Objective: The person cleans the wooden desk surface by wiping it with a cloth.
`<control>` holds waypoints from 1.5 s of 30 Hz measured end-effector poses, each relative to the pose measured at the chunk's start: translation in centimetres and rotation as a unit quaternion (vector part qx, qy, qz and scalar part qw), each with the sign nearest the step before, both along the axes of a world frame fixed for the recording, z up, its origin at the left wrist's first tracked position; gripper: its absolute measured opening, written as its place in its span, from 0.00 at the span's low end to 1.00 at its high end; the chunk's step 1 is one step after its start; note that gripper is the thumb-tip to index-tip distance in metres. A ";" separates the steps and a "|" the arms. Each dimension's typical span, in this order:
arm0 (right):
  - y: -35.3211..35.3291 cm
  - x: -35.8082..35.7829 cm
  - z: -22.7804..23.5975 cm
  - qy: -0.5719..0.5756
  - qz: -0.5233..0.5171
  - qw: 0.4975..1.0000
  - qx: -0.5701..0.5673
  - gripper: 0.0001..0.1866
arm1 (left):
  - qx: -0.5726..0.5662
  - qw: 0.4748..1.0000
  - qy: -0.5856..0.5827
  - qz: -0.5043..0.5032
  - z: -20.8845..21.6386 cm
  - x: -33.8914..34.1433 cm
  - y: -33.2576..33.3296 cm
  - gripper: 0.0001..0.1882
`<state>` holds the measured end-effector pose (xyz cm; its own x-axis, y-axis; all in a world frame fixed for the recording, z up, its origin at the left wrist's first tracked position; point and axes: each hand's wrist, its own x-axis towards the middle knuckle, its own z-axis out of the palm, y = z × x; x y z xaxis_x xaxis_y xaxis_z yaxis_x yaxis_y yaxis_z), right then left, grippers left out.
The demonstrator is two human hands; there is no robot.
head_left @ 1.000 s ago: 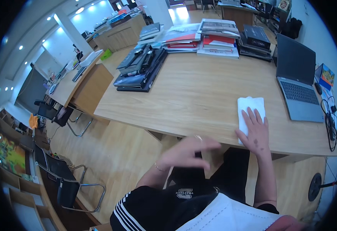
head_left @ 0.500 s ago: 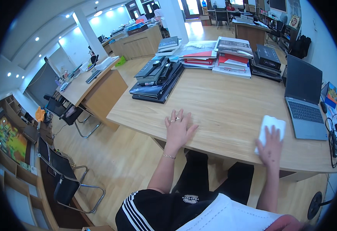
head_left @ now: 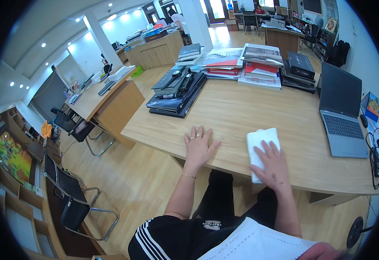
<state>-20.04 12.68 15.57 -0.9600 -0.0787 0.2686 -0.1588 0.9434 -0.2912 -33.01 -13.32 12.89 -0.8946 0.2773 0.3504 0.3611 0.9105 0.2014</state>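
Fingers (head_left: 268, 150) of the right hand (head_left: 274, 167) lie spread over a folded white cloth (head_left: 256, 139), covering rather than clasping it; the cloth shows mostly toward that hand's eleven o'clock, long axis near twelve-to-six. Farther off, at the cloth's nine o'clock, the left hand (head_left: 199, 146) rests flat on the desk (head_left: 241, 106), holding nothing.
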 end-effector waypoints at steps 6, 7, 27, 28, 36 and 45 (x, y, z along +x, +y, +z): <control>7.9 2.7 -0.7 -0.009 -0.168 0.986 0.024 0.33 | 0.011 1.000 -0.009 0.005 0.3 0.2 0.1 0.35; 9.2 3.2 -0.7 -0.010 -0.169 0.985 0.025 0.33 | 0.016 1.000 -0.008 0.006 0.3 0.2 0.2 0.35; -0.8 -0.2 -0.5 0.020 -0.084 0.995 0.039 0.32 | 0.030 0.999 0.018 -0.003 0.1 0.2 0.2 0.34; -1.2 -0.1 -0.5 0.023 -0.063 0.997 0.042 0.32 | 0.030 0.999 0.017 -0.004 0.1 0.2 0.3 0.34; 1.3 2.5 -0.3 0.012 0.006 1.000 -0.001 0.30 | 0.010 1.000 0.021 0.012 -0.1 0.5 -1.0 0.33; 12.0 8.0 -1.1 0.021 -0.138 0.990 0.005 0.28 | -0.033 0.999 -0.028 0.004 0.2 -0.7 0.5 0.31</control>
